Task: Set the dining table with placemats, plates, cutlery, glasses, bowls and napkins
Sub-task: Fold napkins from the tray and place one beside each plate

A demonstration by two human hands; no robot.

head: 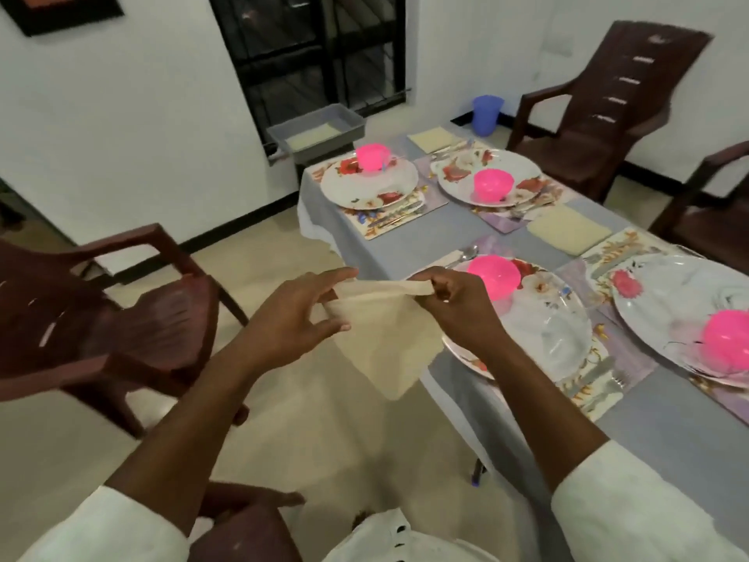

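Dining table (466, 233), grey cloth: four placemats laid, each with floral plate (367, 184) and pink bowl (372, 157); cutlery beside at least three. Folded napkins laid: two, one at (568, 230). Third napkin (385, 338) held off table's near-left edge, top hem pinched between left hand (296, 314) and right hand (454, 304), remainder hanging. Outstanding: this napkin, probably another. Glasses: none seen at settings; blue cup (486, 114) at far end.

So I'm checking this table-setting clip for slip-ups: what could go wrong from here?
The cream cloth napkin, held by the left hand and right hand, hangs beside the table edge; swinging it in could catch the pink plastic bowl on the floral plate. The napkin's lower corner may unfold.
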